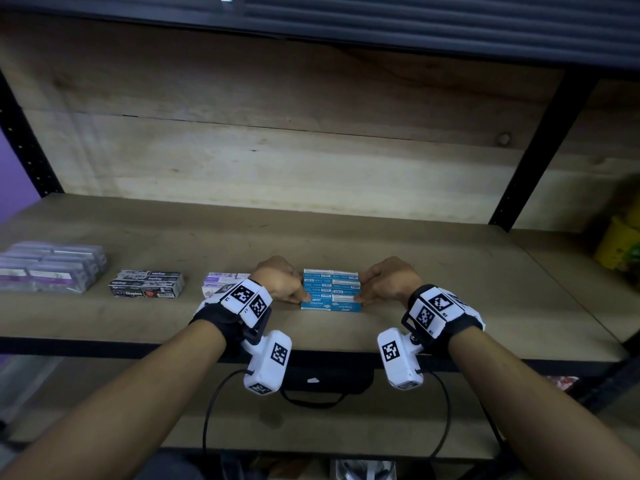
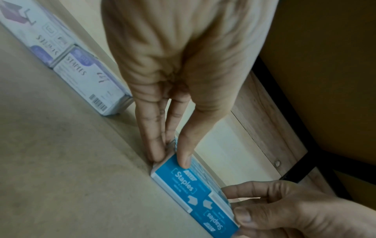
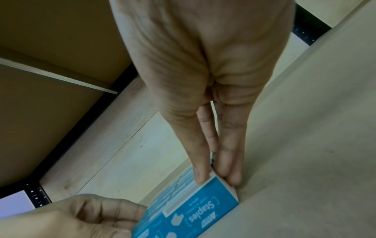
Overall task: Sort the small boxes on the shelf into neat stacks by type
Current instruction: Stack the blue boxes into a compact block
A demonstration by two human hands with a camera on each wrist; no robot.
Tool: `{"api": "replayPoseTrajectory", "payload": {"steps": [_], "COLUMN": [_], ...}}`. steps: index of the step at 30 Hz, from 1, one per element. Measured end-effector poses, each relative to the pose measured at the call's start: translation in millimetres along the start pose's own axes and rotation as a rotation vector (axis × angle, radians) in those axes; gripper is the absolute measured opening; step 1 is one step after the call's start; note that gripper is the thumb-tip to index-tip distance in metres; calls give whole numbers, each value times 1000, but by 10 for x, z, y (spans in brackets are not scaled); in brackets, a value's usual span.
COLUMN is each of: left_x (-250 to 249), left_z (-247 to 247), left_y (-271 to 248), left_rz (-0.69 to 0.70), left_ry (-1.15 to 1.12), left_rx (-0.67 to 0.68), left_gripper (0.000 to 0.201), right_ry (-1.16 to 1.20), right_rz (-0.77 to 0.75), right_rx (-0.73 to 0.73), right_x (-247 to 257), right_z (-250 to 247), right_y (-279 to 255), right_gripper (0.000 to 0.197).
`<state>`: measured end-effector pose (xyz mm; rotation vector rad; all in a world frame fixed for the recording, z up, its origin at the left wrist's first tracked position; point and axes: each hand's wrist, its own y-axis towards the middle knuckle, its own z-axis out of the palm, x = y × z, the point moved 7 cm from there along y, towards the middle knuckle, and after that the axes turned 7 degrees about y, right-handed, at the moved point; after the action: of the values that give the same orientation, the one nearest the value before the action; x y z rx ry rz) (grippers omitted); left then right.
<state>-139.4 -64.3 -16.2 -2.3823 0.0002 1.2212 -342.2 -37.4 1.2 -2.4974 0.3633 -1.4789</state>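
A block of blue staple boxes [image 1: 330, 289] lies in rows on the wooden shelf [image 1: 450, 271], near its front middle. My left hand [image 1: 300, 293] grips the block's left end, and my right hand [image 1: 362, 293] grips its right end. In the left wrist view my left hand [image 2: 171, 158] has its fingers down the end of the front blue box [image 2: 183, 182] and its thumb on top. The right wrist view shows my right hand [image 3: 217, 177] holding the other end of the blue box [image 3: 203, 207] the same way.
White-and-purple staple boxes [image 1: 221, 284] sit just left of my left hand. Black staple boxes [image 1: 147, 289] lie further left, and a wrapped purple pack [image 1: 52, 266] is at the far left. A yellow object [image 1: 620, 247] stands at the right, past a black post [image 1: 540, 150].
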Motion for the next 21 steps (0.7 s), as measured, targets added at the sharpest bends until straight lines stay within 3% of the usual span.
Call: {"api": "replayPoseTrajectory", "payload": {"steps": [8, 21], "left_x": [3, -53], "left_z": [25, -10], "left_y": [-9, -48], "left_rz": [-12, -45], "left_ry": [-70, -99], "left_rx": [15, 37], "left_gripper": [17, 14], "right_ry": [32, 156], "right_rz": [11, 40], "right_rx": [7, 123], "right_x": [-5, 19], "right_z": [-4, 24], "right_y": [-15, -17], "right_gripper": [30, 13]}}
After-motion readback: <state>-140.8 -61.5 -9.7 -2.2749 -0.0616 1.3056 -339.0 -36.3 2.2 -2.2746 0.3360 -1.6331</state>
